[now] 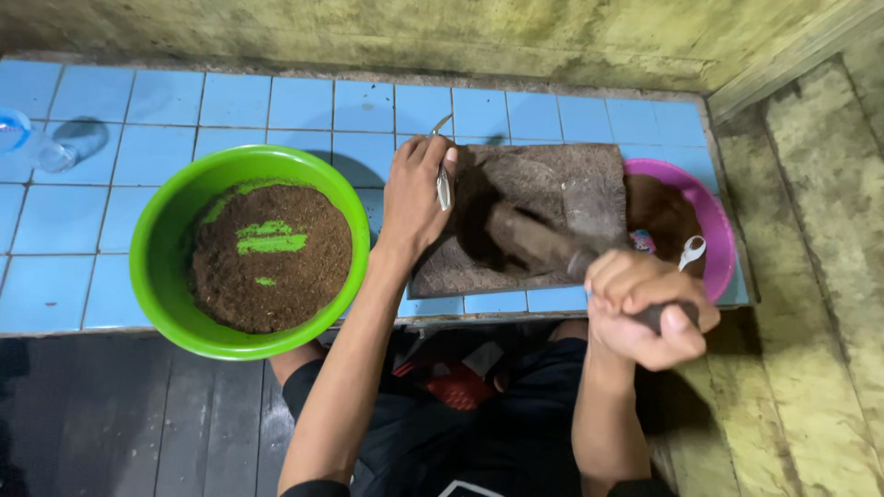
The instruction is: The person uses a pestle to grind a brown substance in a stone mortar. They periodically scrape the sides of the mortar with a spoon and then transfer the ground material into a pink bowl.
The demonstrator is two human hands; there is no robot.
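Stone, dark and rough: a flat grinding slab [552, 198] lying on the blue-tiled counter [304, 106], smeared with brown paste. Across it, slanting from the slab's middle toward the near right corner, a thick cylindrical roller stone [534, 241]. Right hand [645, 308] clamped tight around the roller's near end, fingers fully wrapped, fist hanging past the counter's front edge. Left hand [414, 198] resting at the slab's left edge, fingers closed around a metal spoon [444, 179] held upright against the stone. Hands well apart, one at each side of the slab.

Probably heavy and rigid, that roller; no give, coarse enough to grip dry, likely slick wherever paste coats it. Best taken at the bare ends, clear of the wet middle. Slab likely too weighty to shift by accident.

Left of the slab, just beside the left forearm, a green plastic bowl [157, 248] holding a mound of dark ground material with green patches showing through. Right, touching or tucked behind the slab, a pink bowl [714, 216] with more brown mix, a white spoon [692, 248] and a small coloured item too small to identify. Far left, a clear plastic bottle [37, 143] lying on the tiles. Stained wall close behind; pink bowl crowding the roller's right-hand travel.
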